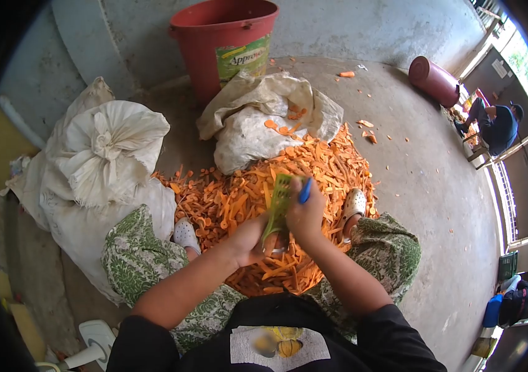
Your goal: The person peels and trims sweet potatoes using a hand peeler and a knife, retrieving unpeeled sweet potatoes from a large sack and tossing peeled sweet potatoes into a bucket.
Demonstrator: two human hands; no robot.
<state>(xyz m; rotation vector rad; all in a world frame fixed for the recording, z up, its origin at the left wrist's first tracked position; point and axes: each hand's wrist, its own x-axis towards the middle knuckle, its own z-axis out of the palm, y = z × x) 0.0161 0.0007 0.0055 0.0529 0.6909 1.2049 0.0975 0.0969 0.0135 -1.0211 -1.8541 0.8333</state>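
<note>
Between my two hands is a green slotted plastic tool (280,201), a long flat strip with holes near its upper end. My left hand (251,240) grips its lower end, palm partly turned up. An orange piece shows by the fingers there, but its shape is unclear. Closed beside the green tool, my right hand (306,216) has a blue handle (305,190) sticking up out of it; the rest of that handled tool is hidden. Below both hands spreads a large pile of cut carrot pieces (233,198), strips and round slices, between my feet.
Behind the pile lies a crumpled white sack (276,102) with slices on it. A red bin (220,37) stands by the wall. Tied full sacks (102,155) are at the left. At the far right, a person (499,127) sits near a tipped dark red drum (434,80).
</note>
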